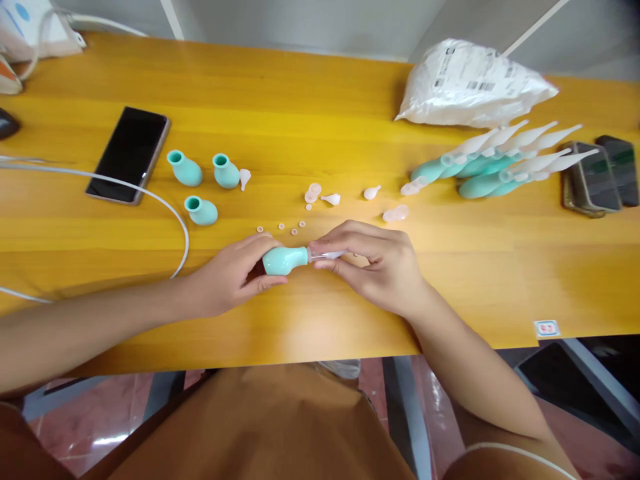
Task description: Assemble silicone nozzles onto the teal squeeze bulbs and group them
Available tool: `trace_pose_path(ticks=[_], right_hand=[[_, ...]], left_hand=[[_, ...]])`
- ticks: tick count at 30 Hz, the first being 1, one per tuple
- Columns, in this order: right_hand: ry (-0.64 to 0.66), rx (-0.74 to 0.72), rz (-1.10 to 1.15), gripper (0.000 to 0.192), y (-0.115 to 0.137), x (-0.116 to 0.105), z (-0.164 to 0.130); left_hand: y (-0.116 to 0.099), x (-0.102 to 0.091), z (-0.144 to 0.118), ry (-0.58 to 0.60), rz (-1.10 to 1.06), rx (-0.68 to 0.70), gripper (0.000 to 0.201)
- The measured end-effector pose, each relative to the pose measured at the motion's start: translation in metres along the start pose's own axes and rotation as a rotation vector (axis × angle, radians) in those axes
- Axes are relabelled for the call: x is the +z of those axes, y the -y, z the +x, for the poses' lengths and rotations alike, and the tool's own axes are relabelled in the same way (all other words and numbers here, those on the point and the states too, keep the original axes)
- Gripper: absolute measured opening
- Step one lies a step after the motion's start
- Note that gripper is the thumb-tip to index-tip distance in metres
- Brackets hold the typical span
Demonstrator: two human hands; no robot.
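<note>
My left hand [225, 277] is closed around the round end of a glossy teal squeeze bulb [284, 261], which lies sideways just above the table's front part. From the right, my right hand [383, 263] pinches a clear tapered nozzle [327, 256] at the bulb's neck; fingers partly cover the nozzle. Beyond my hands lie several small pale rings [281, 227], a pair of translucent caps [313, 193] and short white tips [371, 193]. Three teal bulbs with open necks [201, 210] stand to the left. At the right, several teal bulbs with long white nozzles [480, 186] lie in a cluster.
A dark phone [129, 153] rests at the left, with a white cable [150, 189] running across it. Toward the back right sits a white plastic package [475, 87]. More phones [595, 177] lie at the far right. The wooden table's front edge [225, 365] runs near my body.
</note>
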State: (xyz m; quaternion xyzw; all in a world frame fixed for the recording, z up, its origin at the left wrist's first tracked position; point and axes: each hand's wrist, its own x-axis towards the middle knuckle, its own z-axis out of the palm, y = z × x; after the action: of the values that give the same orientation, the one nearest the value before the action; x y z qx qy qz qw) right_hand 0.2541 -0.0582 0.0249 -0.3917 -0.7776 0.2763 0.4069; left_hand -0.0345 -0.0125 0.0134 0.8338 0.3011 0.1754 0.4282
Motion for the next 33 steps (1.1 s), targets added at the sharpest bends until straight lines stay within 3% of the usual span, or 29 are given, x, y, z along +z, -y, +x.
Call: trace_pose_path(ticks=[25,33], right_hand=[[0.117,0.010,0.081,0.021,0.0013,-0.0054,0.0007],[0.132,0.042,0.084,0.020,0.0025,-0.0069,0.0004]], left_hand=[[-0.0030,0.0020,-0.0044,0.075,0.050,0.035,0.029],[-0.0039,0.0055,-0.0094,0.011,0.123,0.095,0.024]])
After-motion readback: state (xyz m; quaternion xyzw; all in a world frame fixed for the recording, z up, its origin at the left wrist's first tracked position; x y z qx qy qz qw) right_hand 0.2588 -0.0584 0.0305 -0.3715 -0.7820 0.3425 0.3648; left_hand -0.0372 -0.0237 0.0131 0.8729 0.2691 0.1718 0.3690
